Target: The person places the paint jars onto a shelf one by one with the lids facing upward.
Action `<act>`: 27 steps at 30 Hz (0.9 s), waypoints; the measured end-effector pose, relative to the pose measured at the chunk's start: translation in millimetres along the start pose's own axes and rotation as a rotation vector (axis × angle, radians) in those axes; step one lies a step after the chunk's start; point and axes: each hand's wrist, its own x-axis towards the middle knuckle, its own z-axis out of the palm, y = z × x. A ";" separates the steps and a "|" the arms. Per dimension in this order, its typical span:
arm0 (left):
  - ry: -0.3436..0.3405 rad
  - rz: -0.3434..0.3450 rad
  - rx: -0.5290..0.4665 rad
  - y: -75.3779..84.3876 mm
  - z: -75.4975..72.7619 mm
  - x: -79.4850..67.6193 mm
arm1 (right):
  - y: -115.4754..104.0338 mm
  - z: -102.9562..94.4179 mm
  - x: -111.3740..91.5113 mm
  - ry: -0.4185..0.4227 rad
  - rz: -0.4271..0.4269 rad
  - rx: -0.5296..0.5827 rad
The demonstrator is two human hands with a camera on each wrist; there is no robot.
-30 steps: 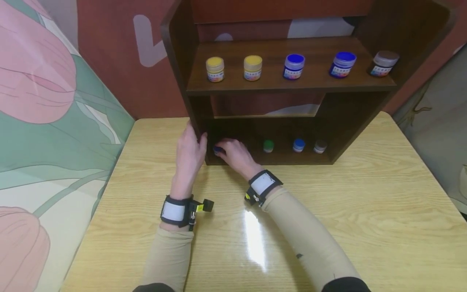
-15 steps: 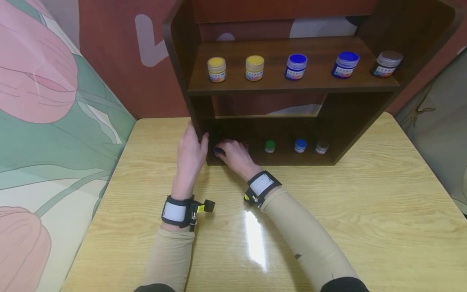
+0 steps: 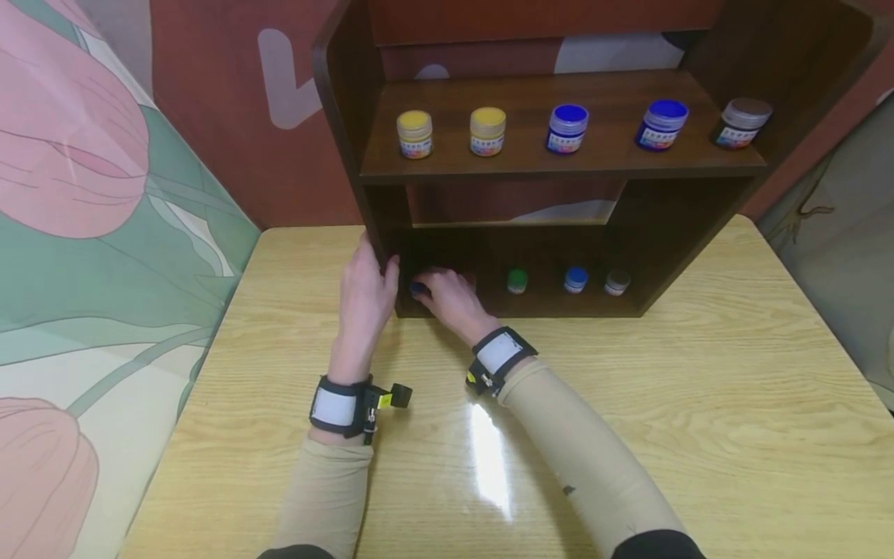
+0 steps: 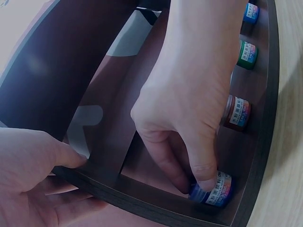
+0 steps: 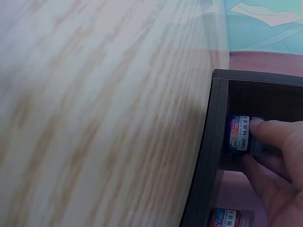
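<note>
My right hand (image 3: 450, 301) reaches into the lower left compartment of a dark brown wooden shelf (image 3: 559, 172). Its thumb and fingers pinch a small dark blue paint jar (image 5: 240, 135) by the lid end. In the left wrist view the jar (image 4: 220, 190) stands on the bottom board near the side panel, its printed label showing. My left hand (image 3: 365, 289) grips the shelf's left side panel, thumb on one face and fingers round the other. A paint jar with a reddish-brown body (image 4: 239, 113) stands beside the right hand, mostly hidden in the head view.
Along the bottom board stand a green jar (image 3: 517, 281), a blue jar (image 3: 576, 280) and a brown jar (image 3: 618, 282). Above, the upper board bears two yellow jars (image 3: 486, 130), two blue jars (image 3: 567, 128) and a dark brown jar (image 3: 743, 123). The shelf stands on a wooden table (image 3: 698, 435).
Across the head frames the view shifts very slightly. Both hands stay in place, the right on the dark blue jar and the left on the side panel.
</note>
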 end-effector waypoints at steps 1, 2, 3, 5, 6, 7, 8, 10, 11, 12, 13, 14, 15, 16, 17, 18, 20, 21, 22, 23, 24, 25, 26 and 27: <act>0.001 0.000 0.000 0.0 0.0 0.1 | -0.5 0.0 0.3 -0.002 0.005 -0.003; 0.001 0.000 -0.001 0.1 -0.1 0.1 | -0.6 0.3 0.5 -0.003 0.009 -0.006; 0.001 0.000 -0.001 0.0 -0.1 0.1 | -1.0 0.3 0.7 -0.004 0.008 -0.006; 0.001 0.001 -0.002 -0.4 -0.3 0.0 | -1.6 0.4 1.2 -0.006 0.005 -0.004; 0.002 0.001 -0.004 -0.7 -0.3 0.0 | -1.8 0.3 1.4 -0.008 0.004 -0.004; 0.003 0.002 -0.006 -1.0 -0.4 0.0 | -2.0 0.1 1.6 -0.009 0.003 -0.003; 0.004 0.004 -0.008 -1.3 -0.2 0.1 | -2.1 0.1 1.7 -0.011 0.001 -0.003; 0.008 0.007 -0.010 -2.1 0.1 0.3 | -2.5 -0.2 2.0 -0.015 -0.002 0.001; 0.010 0.009 -0.010 -2.4 0.2 0.4 | -2.6 -0.2 2.1 -0.016 -0.004 0.001; 0.011 0.009 -0.008 -2.8 0.2 0.4 | -2.7 -0.2 2.1 -0.017 -0.006 0.002; 0.011 0.008 -0.006 -2.9 0.2 0.4 | -2.7 -0.2 1.9 -0.018 -0.009 0.004; 0.011 0.007 -0.005 -3.5 0.4 0.6 | -2.7 -0.2 1.7 -0.018 -0.014 0.005; 0.009 0.004 -0.003 -3.6 0.3 0.4 | -2.7 -0.4 1.5 -0.018 -0.019 0.011; 0.008 0.001 -0.002 -3.8 0.4 0.5 | -2.6 -0.7 1.2 -0.018 -0.023 0.016; 0.005 -0.002 -0.001 -3.6 0.1 0.3 | -2.7 -1.3 0.8 -0.017 -0.028 0.024; 0.003 -0.006 -0.001 -3.7 0.0 0.1 | -2.6 -2.0 0.3 -0.014 -0.031 0.031; -0.002 -0.010 -0.002 -3.4 -0.4 -0.1 | -2.7 -4.3 -0.5 -0.006 -0.038 0.047; -0.004 -0.012 -0.002 -3.1 -0.7 -0.2 | -2.8 -5.9 -1.0 -0.001 -0.040 0.057; -0.006 -0.013 -0.003 -3.0 -1.0 -0.3 | -2.8 -7.6 -1.5 0.004 -0.045 0.065; -0.008 -0.013 -0.003 -2.7 -1.4 -0.5 | -2.6 -9.4 -2.0 0.009 -0.050 0.070; -0.009 -0.013 -0.002 -2.7 -1.4 -0.4 | -2.3 -11.3 -2.6 0.013 -0.056 0.073; -0.010 -0.013 -0.002 -2.6 -1.6 -0.4 | -2.0 -13.5 -3.5 0.017 -0.061 0.078; -0.009 -0.012 -0.001 -2.9 -1.7 -0.3 | -1.5 -15.6 -4.3 0.022 -0.069 0.082; -0.006 -0.013 0.000 -3.2 -1.8 -0.1 | -0.7 -17.9 -5.3 0.027 -0.075 0.088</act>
